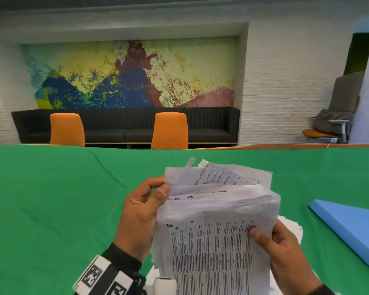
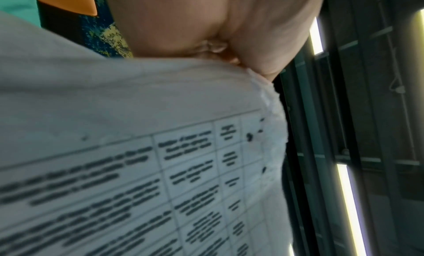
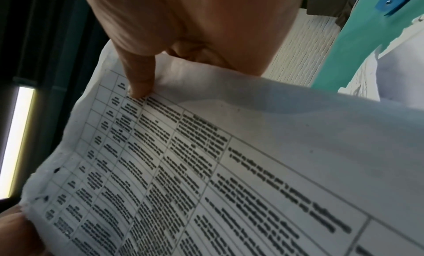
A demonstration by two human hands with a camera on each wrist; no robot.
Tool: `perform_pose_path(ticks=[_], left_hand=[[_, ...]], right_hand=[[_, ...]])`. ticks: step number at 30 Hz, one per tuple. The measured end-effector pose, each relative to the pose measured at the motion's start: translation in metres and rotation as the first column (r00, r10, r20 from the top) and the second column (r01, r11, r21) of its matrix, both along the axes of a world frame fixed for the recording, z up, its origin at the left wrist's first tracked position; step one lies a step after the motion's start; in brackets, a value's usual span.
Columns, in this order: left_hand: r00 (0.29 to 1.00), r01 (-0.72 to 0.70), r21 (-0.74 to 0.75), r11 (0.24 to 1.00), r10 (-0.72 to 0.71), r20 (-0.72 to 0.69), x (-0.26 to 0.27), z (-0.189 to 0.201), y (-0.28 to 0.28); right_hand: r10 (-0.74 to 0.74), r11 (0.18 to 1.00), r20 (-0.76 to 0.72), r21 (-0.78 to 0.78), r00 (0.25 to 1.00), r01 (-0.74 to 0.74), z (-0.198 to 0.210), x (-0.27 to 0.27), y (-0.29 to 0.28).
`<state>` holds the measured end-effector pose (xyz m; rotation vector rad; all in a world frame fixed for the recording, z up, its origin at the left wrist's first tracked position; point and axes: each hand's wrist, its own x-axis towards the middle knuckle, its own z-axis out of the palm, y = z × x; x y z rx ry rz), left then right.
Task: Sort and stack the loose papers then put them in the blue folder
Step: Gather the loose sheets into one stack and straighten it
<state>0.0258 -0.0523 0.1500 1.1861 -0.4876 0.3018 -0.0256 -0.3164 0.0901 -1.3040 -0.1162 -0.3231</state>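
Observation:
A thick, uneven stack of white printed papers [image 1: 213, 226] is held up above the green table. My left hand [image 1: 141, 211] grips its left edge, thumb on the front sheets. My right hand [image 1: 283, 248] grips the right edge, thumb pressed on the top sheet's printed table. The top sheet [image 2: 142, 169] fills the left wrist view, and in the right wrist view my thumb [image 3: 137, 78] presses on that sheet [image 3: 229, 169]. The blue folder [image 1: 349, 226] lies shut on the table to the right. More white sheets [image 1: 294, 228] lie on the cloth under my right hand.
The green cloth [image 1: 62, 199] covers the whole table. Two orange chairs [image 1: 170, 130] stand at the far edge, before a dark sofa [image 1: 126, 124]. A small white roll [image 1: 164, 284] sits at the near edge below the stack.

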Motion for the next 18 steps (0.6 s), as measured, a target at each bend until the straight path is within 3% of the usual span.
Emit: perform_pose_path(ticks=[6, 9, 12, 16, 18], left_hand=[[0.981, 0.119, -0.032, 0.992, -0.122, -0.148, -0.008, -0.041, -0.001], [0.990, 0.072, 0.132, 0.989, -0.055, -0.128, -0.006, -0.069, -0.002], [0.997, 0.024, 0.337, 0.941, 0.002, -0.077, -0.014, -0.084, -0.010], [0.998, -0.058, 0.332, 0.941, 0.051, 0.029, -0.016, -0.075, -0.006], [0.998, -0.058, 0.305, 0.951, 0.055, 0.017, -0.010, -0.075, -0.004]], right_hand=[[-0.047, 0.991, -0.037, 0.126, 0.998, 0.051, -0.004, 0.002, -0.002], [-0.051, 0.988, -0.047, 0.147, 0.998, 0.058, -0.011, 0.006, -0.003], [-0.045, 0.997, -0.051, 0.059, 0.998, 0.048, -0.016, 0.005, 0.001], [-0.105, 0.992, 0.048, -0.069, 0.993, 0.108, -0.011, 0.002, 0.003], [-0.064, 0.988, 0.085, -0.131, 0.994, 0.075, -0.010, 0.000, 0.001]])
